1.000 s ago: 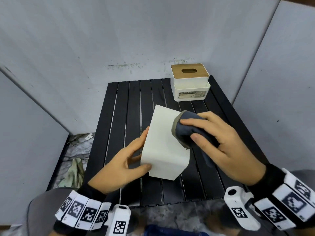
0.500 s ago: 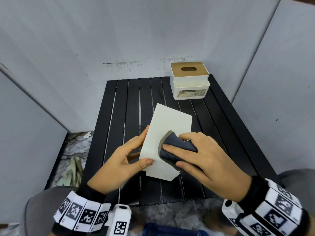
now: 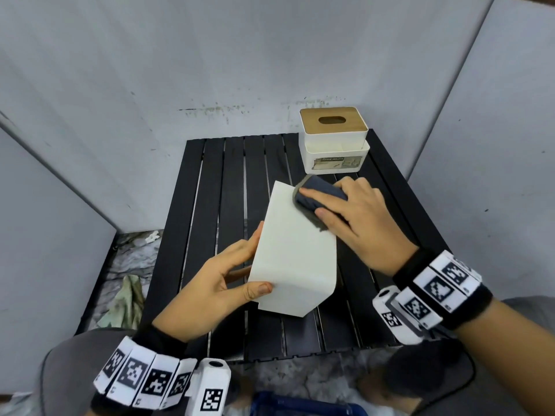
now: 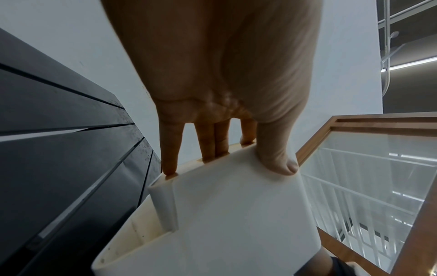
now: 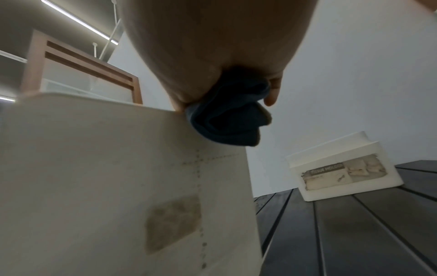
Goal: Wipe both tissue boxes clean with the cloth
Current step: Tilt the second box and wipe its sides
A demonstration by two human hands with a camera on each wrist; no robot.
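Wiping: 2 boxes [image 3: 295, 256], 1 cloth [image 3: 319, 195].

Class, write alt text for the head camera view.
A right hand presses a dark cloth on a plain white tissue box, gripped by the left hand. A second tissue box sits behind on the black slatted table.

Looks like a staged recording booth set up in a larger indoor room, not a home. Plain grey panels [image 3: 270, 55] wall off a small black slatted desk [image 3: 210, 205] on 3 sides, just beyond the fingers. Marble-look floor [image 3: 132, 259] w/ a crumpled rag [image 3: 126, 301] shows left of the desk. Wrist views show strip ceiling lights [image 5: 78, 24] overhead & a wood-framed glass partition [image 4: 378, 168] behind the panels — office/lab type fit-out.
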